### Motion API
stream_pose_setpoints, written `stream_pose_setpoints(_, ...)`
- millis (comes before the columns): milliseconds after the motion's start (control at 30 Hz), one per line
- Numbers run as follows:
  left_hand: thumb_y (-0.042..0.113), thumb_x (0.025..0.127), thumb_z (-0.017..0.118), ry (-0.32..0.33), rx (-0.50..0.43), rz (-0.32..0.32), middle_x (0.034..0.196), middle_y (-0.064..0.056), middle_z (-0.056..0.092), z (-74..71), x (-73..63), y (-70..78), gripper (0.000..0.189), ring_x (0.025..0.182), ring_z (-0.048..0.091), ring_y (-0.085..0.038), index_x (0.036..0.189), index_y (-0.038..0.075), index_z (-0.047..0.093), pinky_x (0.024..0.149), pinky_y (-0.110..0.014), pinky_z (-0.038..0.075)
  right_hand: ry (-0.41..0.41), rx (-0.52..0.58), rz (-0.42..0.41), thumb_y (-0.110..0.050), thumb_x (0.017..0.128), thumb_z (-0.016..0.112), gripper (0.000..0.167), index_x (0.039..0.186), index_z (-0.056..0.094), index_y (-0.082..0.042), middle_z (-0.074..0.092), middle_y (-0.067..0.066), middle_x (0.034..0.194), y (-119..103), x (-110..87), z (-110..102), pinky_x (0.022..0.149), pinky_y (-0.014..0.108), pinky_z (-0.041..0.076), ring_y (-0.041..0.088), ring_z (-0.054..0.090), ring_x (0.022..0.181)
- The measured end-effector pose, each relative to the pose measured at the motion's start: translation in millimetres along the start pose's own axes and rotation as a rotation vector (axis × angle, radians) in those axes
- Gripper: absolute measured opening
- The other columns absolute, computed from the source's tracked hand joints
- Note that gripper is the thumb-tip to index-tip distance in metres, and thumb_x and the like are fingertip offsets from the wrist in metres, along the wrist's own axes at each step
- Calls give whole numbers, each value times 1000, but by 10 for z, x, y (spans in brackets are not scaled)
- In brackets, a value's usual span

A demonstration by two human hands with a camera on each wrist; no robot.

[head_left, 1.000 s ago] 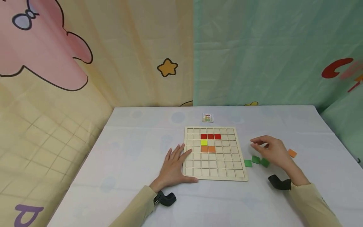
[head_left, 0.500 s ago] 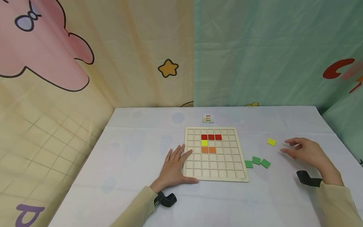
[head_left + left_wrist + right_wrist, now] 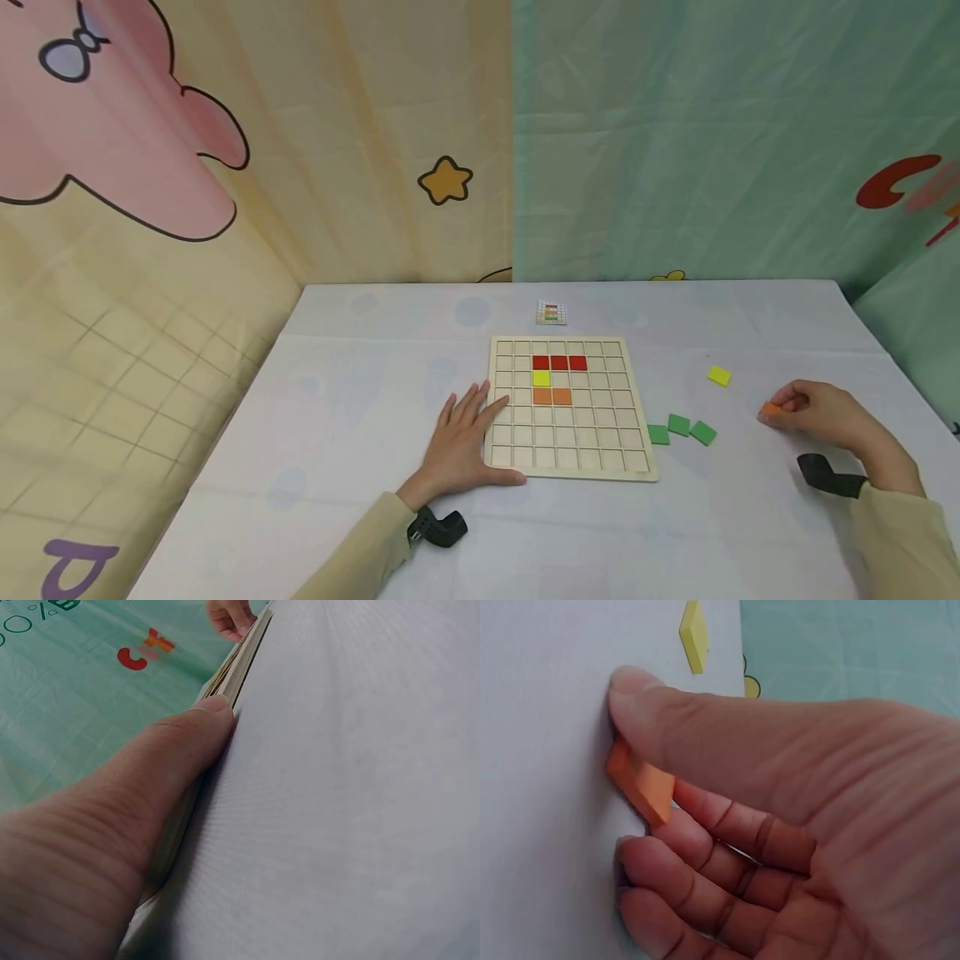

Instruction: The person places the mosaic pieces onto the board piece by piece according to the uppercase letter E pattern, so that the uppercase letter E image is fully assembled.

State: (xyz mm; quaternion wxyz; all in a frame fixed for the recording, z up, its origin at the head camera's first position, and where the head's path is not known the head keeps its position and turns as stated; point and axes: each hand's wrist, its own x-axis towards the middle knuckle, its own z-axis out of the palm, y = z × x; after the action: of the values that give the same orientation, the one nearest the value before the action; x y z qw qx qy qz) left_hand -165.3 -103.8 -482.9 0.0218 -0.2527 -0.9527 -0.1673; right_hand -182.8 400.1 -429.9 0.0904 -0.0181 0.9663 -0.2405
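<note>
A pale wooden grid board (image 3: 600, 417) holds several red, yellow and orange tiles in its squares. My left hand (image 3: 459, 454) lies with fingers spread over the board's left edge, and the thumb (image 3: 176, 742) runs along its front edge. Off to the right, my right hand (image 3: 825, 410) pinches an orange tile (image 3: 646, 787) between thumb and fingers, low at the tabletop. A loose yellow tile (image 3: 719, 376) lies on the cloth between that hand and the board.
Green tiles (image 3: 702, 432) sit by the board's right edge, one touching it. Behind the board is a small pattern card (image 3: 551, 312). A white cloth (image 3: 375, 367) covers the table, with printed curtains (image 3: 675, 150) behind it.
My right hand has moved right, leaving the yellow tile on the table, and has come down onto the orange tile and taken hold of it. The left hand has stayed still.
</note>
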Motion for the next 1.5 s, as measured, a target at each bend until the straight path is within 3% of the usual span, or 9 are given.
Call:
stream_pose_setpoints(267,76,63,66,2,-5,-1,157,-8,12,-1,-2,0,109,143,4,-22,150,19,30,113,-45,0,-14,37,-21,-23,81,75,32,89,56,1,54,4,78,-90,-13,2,55,28,39,17,47,69)
stream_pose_setpoints(433,76,63,66,-4,-4,-4,157,-8,12,-10,-2,4,109,143,4,-22,149,19,30,113,-45,0,30,9,-56,-20,82,74,22,84,59,-3,55,1,75,-210,-51,-25,52,26,40,16,49,66)
stream_pose_setpoints(567,76,63,66,-5,-2,-6,157,-9,12,-15,-1,9,109,143,4,-22,149,19,31,113,-45,0,88,-5,-112,-19,83,73,20,85,60,-4,54,1,75,-428,-52,9,53,26,41,17,49,68)
stream_pose_setpoints(733,76,64,66,-1,-1,-1,157,-9,13,-13,7,17,109,143,4,-23,149,19,31,113,-46,1,120,53,-232,-16,85,73,14,89,63,-8,54,-1,76,-796,9,213,56,26,43,17,50,69)
stream_pose_setpoints(967,75,64,67,14,-7,19,156,-11,15,-13,16,19,109,143,7,-26,149,17,32,112,-48,2,62,264,-389,-17,88,69,10,93,64,-11,59,1,81,-1175,151,574,60,25,47,17,57,69)
stream_pose_setpoints(1233,77,64,65,-3,7,-2,157,-8,12,-13,10,-3,109,143,3,-22,150,20,30,113,-44,-1,-27,340,-442,-8,89,66,7,96,63,-8,59,0,84,-1523,401,860,63,26,48,17,55,72)
stream_pose_setpoints(1500,77,64,65,-1,0,-2,157,-8,12,-2,4,-5,109,143,4,-22,150,19,30,113,-44,0,-13,341,-412,-4,88,66,8,95,63,-8,58,1,84,-1721,504,930,63,29,47,18,54,71)
